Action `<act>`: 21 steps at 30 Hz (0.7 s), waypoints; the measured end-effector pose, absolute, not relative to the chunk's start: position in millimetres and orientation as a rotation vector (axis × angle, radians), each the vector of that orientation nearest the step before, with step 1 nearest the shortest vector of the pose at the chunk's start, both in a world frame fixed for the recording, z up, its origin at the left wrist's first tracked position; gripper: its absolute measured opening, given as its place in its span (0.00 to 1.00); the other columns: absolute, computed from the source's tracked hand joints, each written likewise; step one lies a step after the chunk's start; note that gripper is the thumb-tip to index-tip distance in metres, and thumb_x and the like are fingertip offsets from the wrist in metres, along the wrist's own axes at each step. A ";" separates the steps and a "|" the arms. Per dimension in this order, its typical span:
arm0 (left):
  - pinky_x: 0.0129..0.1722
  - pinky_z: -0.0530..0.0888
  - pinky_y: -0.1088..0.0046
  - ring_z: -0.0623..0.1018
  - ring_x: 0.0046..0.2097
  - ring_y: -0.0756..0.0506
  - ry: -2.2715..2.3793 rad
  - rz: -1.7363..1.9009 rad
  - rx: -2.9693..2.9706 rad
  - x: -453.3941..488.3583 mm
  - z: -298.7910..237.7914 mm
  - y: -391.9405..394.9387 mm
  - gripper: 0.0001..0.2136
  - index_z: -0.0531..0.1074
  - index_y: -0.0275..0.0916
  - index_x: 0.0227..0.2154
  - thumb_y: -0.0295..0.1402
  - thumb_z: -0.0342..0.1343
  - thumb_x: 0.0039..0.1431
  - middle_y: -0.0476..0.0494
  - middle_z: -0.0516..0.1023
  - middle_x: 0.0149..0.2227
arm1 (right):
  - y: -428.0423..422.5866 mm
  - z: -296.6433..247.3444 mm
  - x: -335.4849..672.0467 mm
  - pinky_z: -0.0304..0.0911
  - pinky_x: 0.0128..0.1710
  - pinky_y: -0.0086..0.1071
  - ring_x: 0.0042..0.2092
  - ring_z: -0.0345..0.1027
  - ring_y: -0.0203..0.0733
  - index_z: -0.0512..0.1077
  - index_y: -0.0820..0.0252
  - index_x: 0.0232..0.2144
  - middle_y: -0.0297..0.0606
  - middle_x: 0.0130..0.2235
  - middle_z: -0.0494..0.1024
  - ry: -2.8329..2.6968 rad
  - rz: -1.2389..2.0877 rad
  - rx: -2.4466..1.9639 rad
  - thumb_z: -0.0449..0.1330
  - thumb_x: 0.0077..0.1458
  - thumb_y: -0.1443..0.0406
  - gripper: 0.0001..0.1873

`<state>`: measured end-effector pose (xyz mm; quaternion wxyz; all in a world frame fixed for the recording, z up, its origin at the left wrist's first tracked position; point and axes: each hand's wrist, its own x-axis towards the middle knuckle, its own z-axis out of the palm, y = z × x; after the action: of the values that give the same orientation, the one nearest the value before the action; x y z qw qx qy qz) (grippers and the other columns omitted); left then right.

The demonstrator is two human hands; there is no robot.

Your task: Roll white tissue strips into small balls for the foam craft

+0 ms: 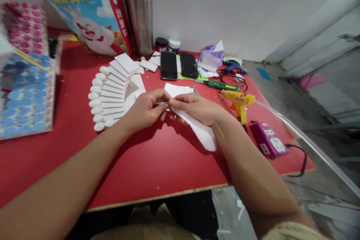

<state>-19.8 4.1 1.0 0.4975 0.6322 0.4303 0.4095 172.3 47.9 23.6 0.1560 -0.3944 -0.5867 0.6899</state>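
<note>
A white paper strip [201, 132] runs from my fingers down to the lower right, its loose end hanging over the red table. My right hand [197, 108] is closed on it, thumb and fingers pinching near its upper end. Against those fingertips, my left hand [149, 109] pinches the strip's narrow end, where a thin pale edge shows; the fingers hide most of that end. Left of my hands, a fan of white folded pieces with rounded, rolled-looking ends [95, 104] lies on the table. Just behind my hands are more white sheets [177, 89].
A yellow glue gun [239, 99] with a long clear stick, a purple power box [268, 139] and a green-handled tool [222, 84] lie right. Two phones [168, 65], a steel bottle [140, 18] and a tissue pack [210, 59] stand behind. Blue and pink rolled pieces [26, 97] sit left.
</note>
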 end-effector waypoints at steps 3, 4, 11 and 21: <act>0.25 0.71 0.76 0.75 0.23 0.50 1.093 1.025 1.571 -21.0 -4.2 7.2 0.03 0.73 0.37 0.36 0.30 0.57 0.63 0.50 0.75 0.22 | 52.1 22.6 175.4 0.63 0.28 0.26 0.28 0.68 0.32 0.76 0.64 0.32 0.37 0.30 0.78 -1.749 1.967 -1.138 0.66 0.60 0.57 0.14; 0.26 0.71 0.76 0.75 0.24 0.50 1.098 1.024 1.581 -21.1 -5.8 7.9 0.03 0.74 0.37 0.37 0.30 0.57 0.63 0.50 0.75 0.23 | 53.6 22.4 176.6 0.62 0.29 0.26 0.29 0.68 0.32 0.76 0.64 0.31 0.37 0.29 0.78 -1.761 1.938 -1.144 0.68 0.58 0.58 0.13; 0.30 0.73 0.72 0.78 0.28 0.48 1.117 1.036 1.701 -21.6 -9.9 9.3 0.08 0.77 0.35 0.38 0.35 0.59 0.64 0.46 0.79 0.28 | 54.8 27.6 181.2 0.51 0.22 0.25 0.23 0.58 0.28 0.74 0.64 0.25 0.33 0.23 0.73 -1.704 1.860 -1.193 0.70 0.53 0.63 0.12; 0.37 0.71 0.70 0.78 0.37 0.45 1.089 1.189 2.379 -23.9 -8.5 11.2 0.08 0.78 0.34 0.38 0.28 0.53 0.67 0.40 0.80 0.36 | 56.2 28.7 179.9 0.40 0.18 0.23 0.19 0.49 0.25 0.74 0.66 0.27 0.29 0.19 0.66 -1.465 2.010 -1.205 0.67 0.50 0.67 0.06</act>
<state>-23.9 11.2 -8.5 0.1336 0.8205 0.3754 0.4099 179.9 56.2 28.7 0.1876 -0.4281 -0.5207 0.7144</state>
